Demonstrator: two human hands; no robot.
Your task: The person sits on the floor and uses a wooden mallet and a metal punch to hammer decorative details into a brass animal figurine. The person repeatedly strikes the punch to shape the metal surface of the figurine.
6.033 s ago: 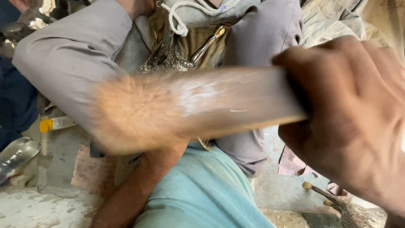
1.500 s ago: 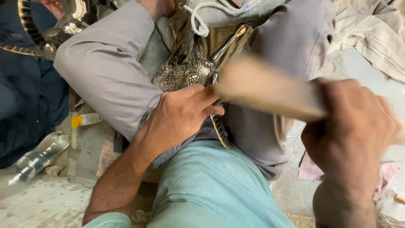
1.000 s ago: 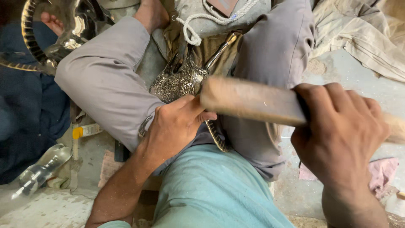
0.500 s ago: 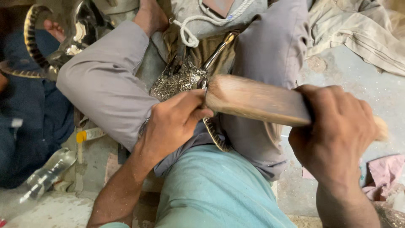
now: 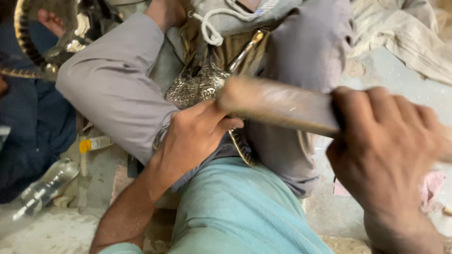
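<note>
Mallet (image 5: 278, 104), one, wooden, blurred: right hand (image 5: 386, 150) is wrapped tight around its handle at frame right, head pointing left toward the middle. Its left end sits just beside the left hand's thumb.

Left hand (image 5: 195, 138) is closed down on the workpiece (image 5: 197, 87), fingers curled over its lower edge. Can't tell how much of the piece is under the palm.

Workpiece: one embossed silvery metal piece, patterned surface, wedged between the two raised knees, resting against the lap. One thin brass-coloured rim strip (image 5: 241, 149) curves down below the left hand.

Legs: two, in grey trousers (image 5: 113, 80), knees up on either side of the piece. Teal shirt (image 5: 240, 211) fills the lower centre, nearest the camera.

Floor, left: one clear plastic bottle (image 5: 44, 188) lying on its side; one small tube with a yellow cap (image 5: 94, 143) near the left knee. Pink scrap (image 5: 431, 183) at right, behind the right hand.

Further back: one white cord (image 5: 212, 30) looped over grey cloth at the top, one bare foot (image 5: 162, 11) beside it. Crumpled beige cloth (image 5: 405, 33) top right. Top left, one curved ribbed metal piece (image 5: 28, 40), with another person's hand (image 5: 49, 21) partly visible by it, over dark blue clothing (image 5: 28, 131).
</note>
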